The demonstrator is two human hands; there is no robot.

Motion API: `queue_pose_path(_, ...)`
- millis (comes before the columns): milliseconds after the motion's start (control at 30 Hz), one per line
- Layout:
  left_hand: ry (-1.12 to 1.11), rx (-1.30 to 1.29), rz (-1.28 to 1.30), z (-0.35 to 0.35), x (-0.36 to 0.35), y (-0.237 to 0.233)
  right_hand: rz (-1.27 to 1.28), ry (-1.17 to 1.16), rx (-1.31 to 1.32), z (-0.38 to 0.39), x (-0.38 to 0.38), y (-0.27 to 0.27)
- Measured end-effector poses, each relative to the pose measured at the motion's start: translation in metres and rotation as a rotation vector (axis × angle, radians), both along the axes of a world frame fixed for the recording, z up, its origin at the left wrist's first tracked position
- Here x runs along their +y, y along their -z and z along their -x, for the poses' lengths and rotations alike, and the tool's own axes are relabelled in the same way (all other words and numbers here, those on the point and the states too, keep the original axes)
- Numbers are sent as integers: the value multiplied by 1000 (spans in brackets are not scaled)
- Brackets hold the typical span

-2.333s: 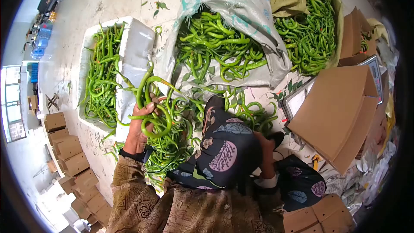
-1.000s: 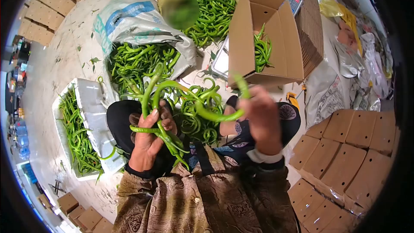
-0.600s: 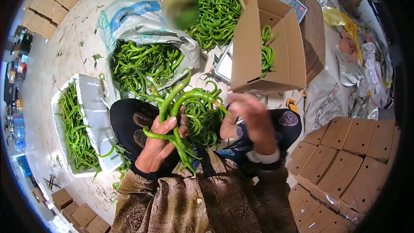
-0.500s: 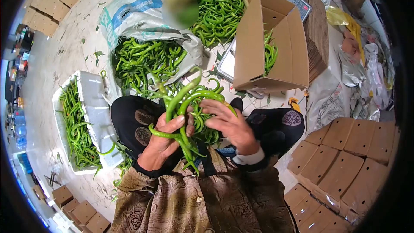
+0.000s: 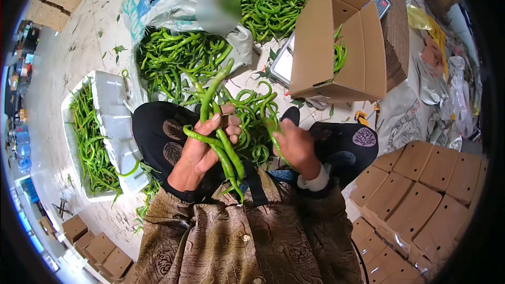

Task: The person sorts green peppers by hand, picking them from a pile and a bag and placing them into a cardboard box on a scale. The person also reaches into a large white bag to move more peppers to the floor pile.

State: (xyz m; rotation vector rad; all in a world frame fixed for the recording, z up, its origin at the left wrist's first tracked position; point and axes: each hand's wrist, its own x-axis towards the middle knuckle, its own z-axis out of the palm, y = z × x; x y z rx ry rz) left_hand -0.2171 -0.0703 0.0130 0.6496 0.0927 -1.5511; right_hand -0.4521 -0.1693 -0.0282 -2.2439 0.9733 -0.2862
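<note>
My left hand (image 5: 202, 147) grips a bunch of long green chili peppers (image 5: 223, 150), their tips pointing up and down past my fingers. My right hand (image 5: 294, 144) is lowered between my knees, its fingers closed on a curled green pepper (image 5: 271, 126) from the loose pile (image 5: 252, 108) on the floor in front of me. An open cardboard box (image 5: 336, 47) with a few peppers inside stands beyond my right hand, on a scale (image 5: 281, 66).
A white sack (image 5: 173, 5) spills peppers toward me. A second heap of peppers (image 5: 271, 0) lies behind it. A white foam box (image 5: 102, 126) of peppers sits at my left. Flat cardboard boxes (image 5: 421, 179) are stacked at my right.
My right hand tossed a curled pepper toward the cardboard box, then came back down to the pile and closed on another pepper. My left hand kept its bunch and sank slightly.
</note>
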Motion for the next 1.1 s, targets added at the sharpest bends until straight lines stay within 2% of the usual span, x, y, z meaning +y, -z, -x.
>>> queue_pose_path(33, 4, 3, 0, 0, -2, 0, 190, -31, 33, -7, 10, -9)
queue_pose_path(67, 5, -66, 3, 2, -4, 0, -112, -92, 37, -14, 5, -20)
queue_pose_path(100, 5, -135, 3, 4, -6, -1, -113, -92, 40, -24, 9, -26)
queue_pose_path(167, 41, -337, -87, 14, -11, -3, -840, 49, -543, -45, 21, -31)
queue_pose_path(233, 54, -426, -67, 24, -15, -7, -776, 85, -458, -60, 33, -33)
queue_pose_path(300, 107, -467, -75, 27, -15, -8, -774, 89, -542, -69, 37, -27)
queue_pose_path(367, 115, -439, -50, 24, -12, 0, -997, 207, -715, -74, 42, -28)
queue_pose_path(400, 113, -442, -52, 24, -11, -3, -1021, 261, -770, -75, 45, -21)
queue_pose_path(467, 28, -286, -52, 28, -11, -14, -1079, 270, -754, -69, 43, -16)
queue_pose_path(533, 63, -258, -10, 26, -9, -12, -1242, 305, -748, -61, 36, -23)
queue_pose_path(567, 97, -232, 31, 25, -7, -11, -1240, 303, -749, -59, 34, -25)
queue_pose_path(633, 62, -223, 29, 26, -6, 1, -1356, 319, -826, -55, 31, -27)
queue_pose_path(767, 15, -144, 35, 26, -7, 8, -1282, 312, -798, -55, 33, -26)
queue_pose_path(867, -8, -155, 10, 28, -8, 6, -1408, 326, -870, -52, 34, -12)
queue_pose_path(900, -8, -253, -26, 29, -8, 5, -1410, 328, -870, -52, 34, -12)
queue_pose_path(967, -5, -350, -64, 32, -8, 3, -1303, 385, -822, -55, 33, -16)
queue_pose_path(1033, 20, -426, -100, 34, -9, -1, -1267, 336, -858, -57, 31, -26)
queue_pose_path(1100, 13, -405, -87, 31, -9, 1, -1428, 351, -862, -53, 28, -30)
